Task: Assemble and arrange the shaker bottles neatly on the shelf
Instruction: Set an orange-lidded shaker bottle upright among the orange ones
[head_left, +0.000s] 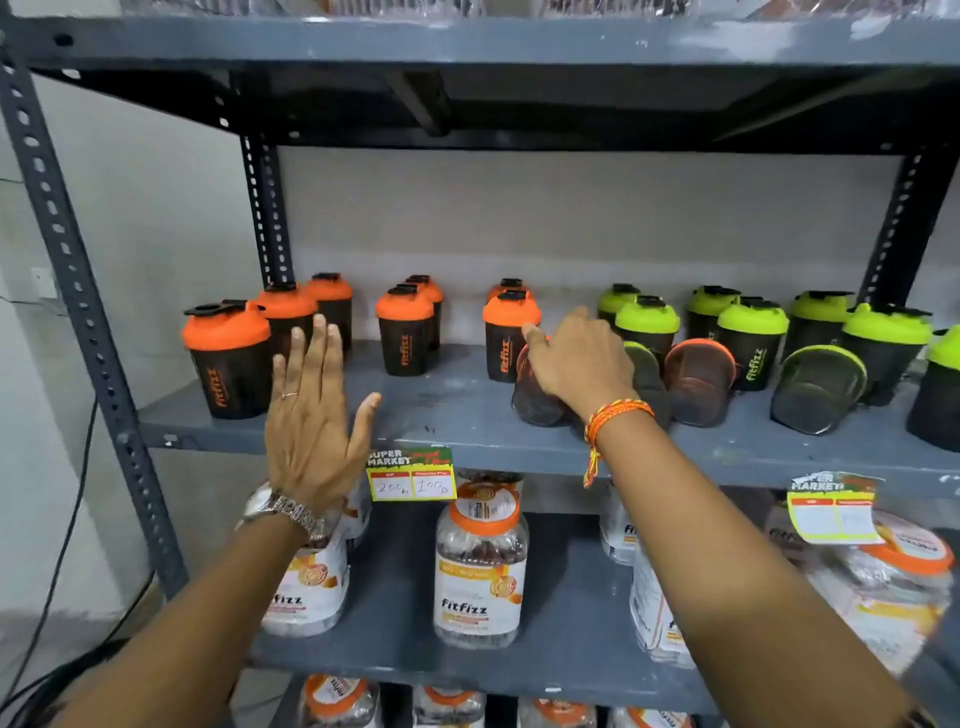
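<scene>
Black shaker bottles with orange lids (228, 353) stand upright in rows on the left half of the grey shelf (447, 410); ones with green lids (753, 338) stand on the right half. Three lidless cups lie on their sides: one (535, 395) under my right hand (576, 364), an orange-rimmed one (698, 379) and a green-rimmed one (818, 387) further right. My right hand rests over the first lying cup, fingers curled on it. My left hand (311, 415) hovers flat with fingers spread in front of the orange bottles, holding nothing.
Clear jars with orange lids (480, 561) fill the shelf below. Price tags (413, 473) hang on the shelf's front edge. A slotted metal upright (78, 291) stands at the left, and the shelf above (467, 41) overhangs. Black cables run down the left wall.
</scene>
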